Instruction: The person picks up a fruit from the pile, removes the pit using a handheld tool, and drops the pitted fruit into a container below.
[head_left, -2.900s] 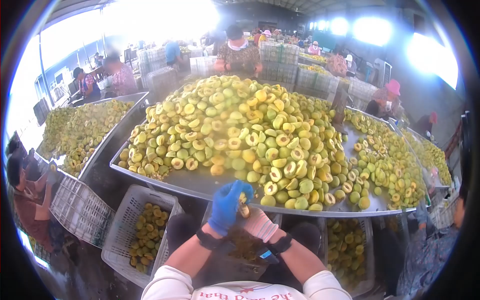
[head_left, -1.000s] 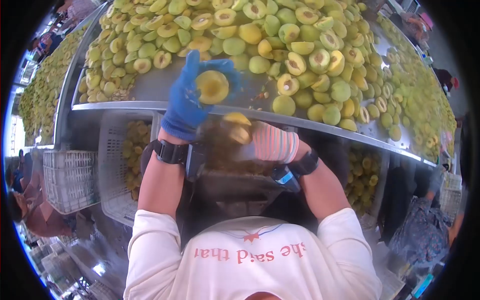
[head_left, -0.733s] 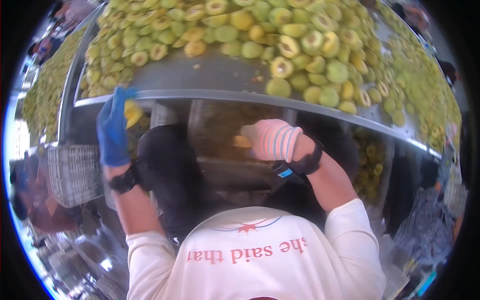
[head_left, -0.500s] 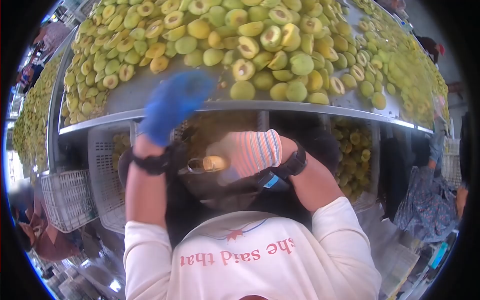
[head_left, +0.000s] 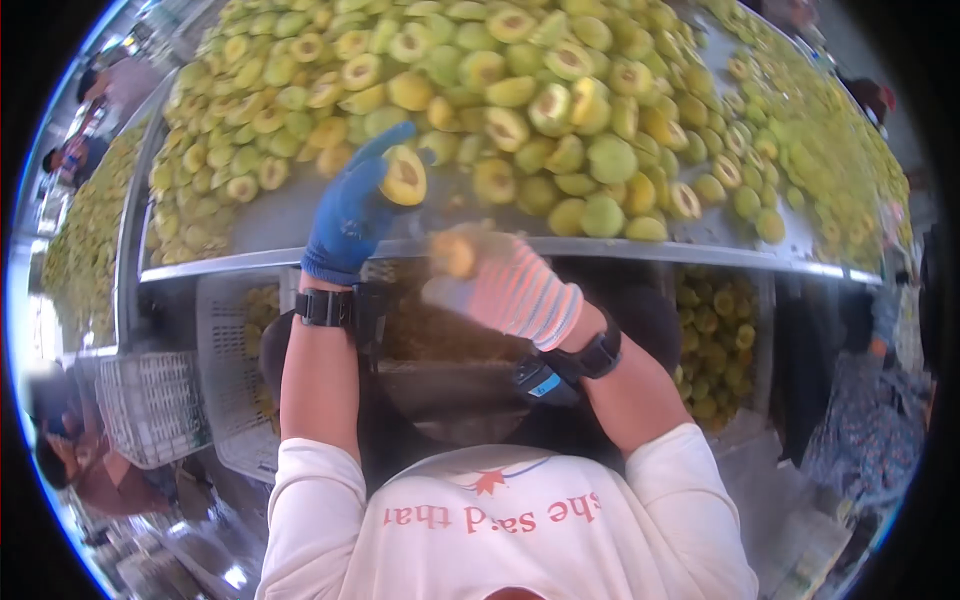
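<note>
My left hand, in a blue glove, is over the near edge of the metal table. Between its thumb and fingers it holds a stone fruit half, the yellow cut face with a brown hollow turned toward me. My right hand, in a striped knitted glove, is closed around a small tool with a tan wooden handle. Motion blurs this hand, and the tool's metal loop cannot be made out now. Just beyond both hands lies a heap of green-yellow stone fruit halves.
The metal table's raised rim runs across in front of me. Below it stand a white crate at left and a crate of fruit at right. Another white crate is further left. Other people are at both sides.
My left hand now shows a fruit half in its fingers, where it was a blur over the table before. My right hand has risen toward the table rim with the tool.
</note>
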